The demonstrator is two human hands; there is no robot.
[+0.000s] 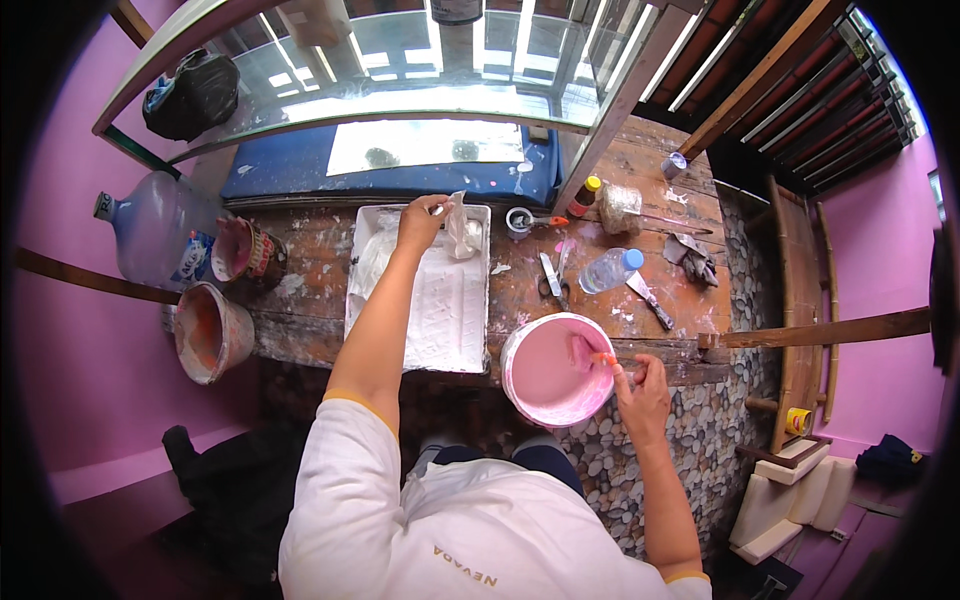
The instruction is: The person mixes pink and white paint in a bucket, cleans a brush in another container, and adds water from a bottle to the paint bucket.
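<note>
On your worktop [300, 335], the tray [445, 320] looks coated white and the bucket [511, 385] beside it holds pink paint [546, 375]; pouring looks done, spreading probably left. Your left hand [418, 225] grips a whitish tool [457, 232] over the tray; your right hand [643, 400] pinches an orange-handled tool [600, 358] in the bucket.

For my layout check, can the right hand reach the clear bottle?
Probably yes: nothing seems to cover the clear bottle beyond the bucket, though the right hand is at an orange item.
</note>
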